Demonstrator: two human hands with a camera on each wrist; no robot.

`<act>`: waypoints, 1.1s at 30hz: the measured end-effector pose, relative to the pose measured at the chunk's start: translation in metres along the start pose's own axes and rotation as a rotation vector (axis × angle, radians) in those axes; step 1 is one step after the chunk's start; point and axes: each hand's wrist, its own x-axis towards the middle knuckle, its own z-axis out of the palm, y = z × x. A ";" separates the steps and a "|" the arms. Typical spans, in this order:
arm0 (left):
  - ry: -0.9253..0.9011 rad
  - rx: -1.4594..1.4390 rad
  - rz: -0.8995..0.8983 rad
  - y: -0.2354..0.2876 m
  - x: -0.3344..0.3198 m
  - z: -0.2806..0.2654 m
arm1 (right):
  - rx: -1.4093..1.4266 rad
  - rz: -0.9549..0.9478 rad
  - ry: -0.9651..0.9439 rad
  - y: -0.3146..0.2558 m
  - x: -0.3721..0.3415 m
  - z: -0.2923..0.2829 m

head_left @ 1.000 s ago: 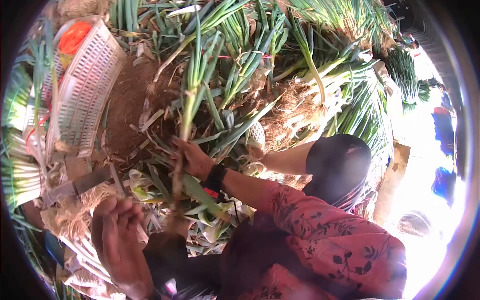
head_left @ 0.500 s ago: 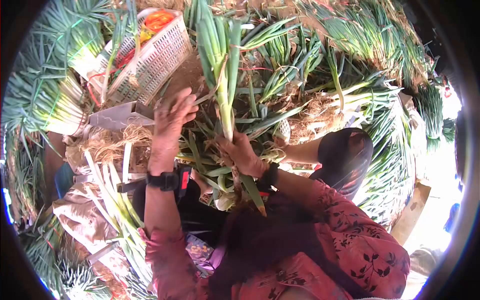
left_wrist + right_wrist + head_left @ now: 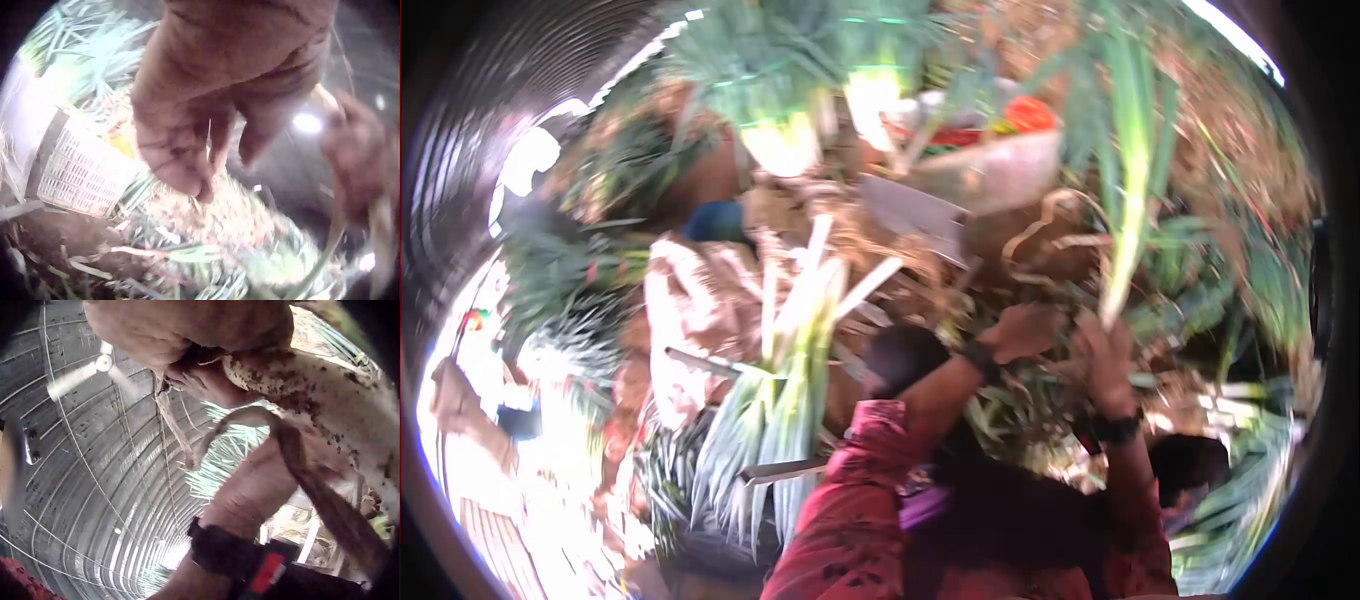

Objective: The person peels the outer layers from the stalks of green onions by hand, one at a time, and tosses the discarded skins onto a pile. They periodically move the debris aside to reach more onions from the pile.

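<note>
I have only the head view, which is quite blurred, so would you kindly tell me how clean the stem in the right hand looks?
Observer: In the right wrist view, the pale stem by the right hand is speckled dark brown.
Operator: Thank you; is the crate solid-sided?
Observer: No, the left wrist view shows the white crate slotted in rows.
Operator: And is there anything overhead?
Observer: Yes, a ceiling fan shows in the right wrist view.

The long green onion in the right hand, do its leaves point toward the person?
No, the long green onion has its leaves pointing away from the person, beyond the right hand.
</note>
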 end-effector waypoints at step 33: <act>0.762 -1.450 -0.036 0.006 0.005 -0.120 | -1.154 0.127 -0.787 0.253 -0.065 -0.098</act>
